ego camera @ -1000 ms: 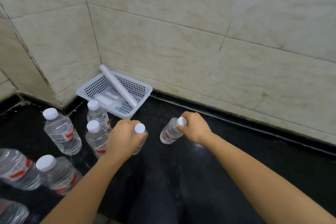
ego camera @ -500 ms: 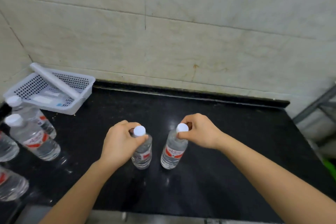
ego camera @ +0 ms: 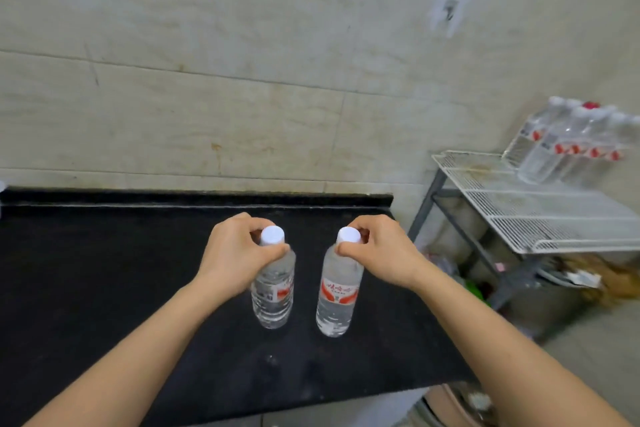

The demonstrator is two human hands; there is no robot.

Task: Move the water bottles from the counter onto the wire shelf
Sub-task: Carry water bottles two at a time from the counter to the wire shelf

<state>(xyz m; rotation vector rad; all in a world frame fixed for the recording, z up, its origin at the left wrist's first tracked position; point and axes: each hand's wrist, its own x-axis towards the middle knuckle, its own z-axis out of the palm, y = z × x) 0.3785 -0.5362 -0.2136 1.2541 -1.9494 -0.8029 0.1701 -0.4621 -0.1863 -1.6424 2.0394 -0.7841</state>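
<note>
Two clear water bottles with white caps and red labels hang upright over the black counter (ego camera: 104,288). My left hand (ego camera: 235,253) grips the neck of the left bottle (ego camera: 273,291). My right hand (ego camera: 381,253) grips the neck of the right bottle (ego camera: 336,298). To the right stands the white wire shelf (ego camera: 540,215), with several bottles (ego camera: 568,146) of the same kind grouped at its far end.
A tiled wall runs behind the counter. The counter ends at the right, leaving a gap before the shelf's grey metal frame (ego camera: 426,211). Clutter and bags (ego camera: 588,277) lie under the shelf. The near half of the shelf's top is bare wire.
My view and both hands have swung right with the two bottles. The white basket and the other counter bottles have left the view on the left, and the wire shelf has come into view.
</note>
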